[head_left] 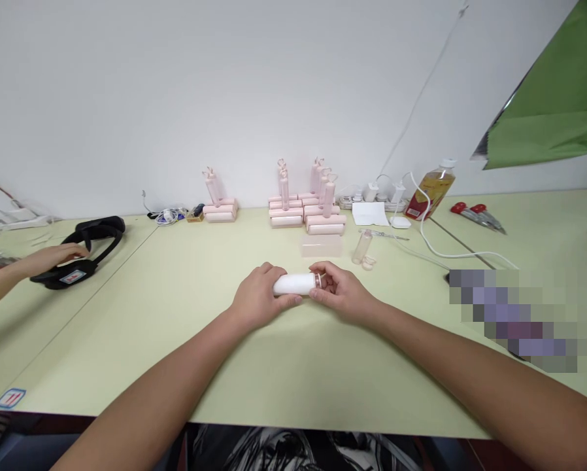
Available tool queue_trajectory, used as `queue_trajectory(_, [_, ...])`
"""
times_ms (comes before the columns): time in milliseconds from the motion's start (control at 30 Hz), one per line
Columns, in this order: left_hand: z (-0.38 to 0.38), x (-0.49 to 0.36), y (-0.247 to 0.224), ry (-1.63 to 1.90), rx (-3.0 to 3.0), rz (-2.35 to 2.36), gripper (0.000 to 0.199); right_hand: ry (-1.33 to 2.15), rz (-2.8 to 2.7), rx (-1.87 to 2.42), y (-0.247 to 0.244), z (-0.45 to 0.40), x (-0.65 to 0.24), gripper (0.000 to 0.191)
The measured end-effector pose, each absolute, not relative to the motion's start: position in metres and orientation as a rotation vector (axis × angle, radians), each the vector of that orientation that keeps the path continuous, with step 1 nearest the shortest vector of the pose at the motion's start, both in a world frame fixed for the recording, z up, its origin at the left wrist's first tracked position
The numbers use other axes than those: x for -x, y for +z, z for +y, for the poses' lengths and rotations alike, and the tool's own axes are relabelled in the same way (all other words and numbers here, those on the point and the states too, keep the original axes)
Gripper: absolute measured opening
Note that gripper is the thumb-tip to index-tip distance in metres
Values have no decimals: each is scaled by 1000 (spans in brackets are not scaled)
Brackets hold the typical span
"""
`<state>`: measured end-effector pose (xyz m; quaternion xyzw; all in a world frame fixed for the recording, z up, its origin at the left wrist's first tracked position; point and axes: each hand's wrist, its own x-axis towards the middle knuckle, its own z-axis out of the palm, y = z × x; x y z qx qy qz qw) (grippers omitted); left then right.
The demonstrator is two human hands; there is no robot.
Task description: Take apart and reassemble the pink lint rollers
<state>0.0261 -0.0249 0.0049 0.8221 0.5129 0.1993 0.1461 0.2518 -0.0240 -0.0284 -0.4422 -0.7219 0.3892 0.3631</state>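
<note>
A white lint roller [294, 284] lies crosswise just above the table, between my two hands. My left hand [260, 296] wraps around its left end, thumb along the near side. At the other end, the fingers of my right hand [341, 292] close on the pink end piece [318, 280]. Beyond my hands rests a translucent pink cover [321, 246]. To its right stands a tilted, clear pink handle tube [362, 247], with a small pale pink loop piece [368, 263] beside it.
Several pink lint rollers [286, 214] with upright handles stand along the wall. A power strip [350, 202], a drink bottle [431, 188] and red-handled pliers [478, 216] are at the back right. At left, another person's hand [58, 256] touches a black headset [100, 245].
</note>
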Motion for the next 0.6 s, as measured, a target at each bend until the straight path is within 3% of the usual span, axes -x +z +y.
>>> queue_trajectory(600, [-23,-25,2,584,-2348,1446,43,940,-1847,1167,-25,-25,-250,38])
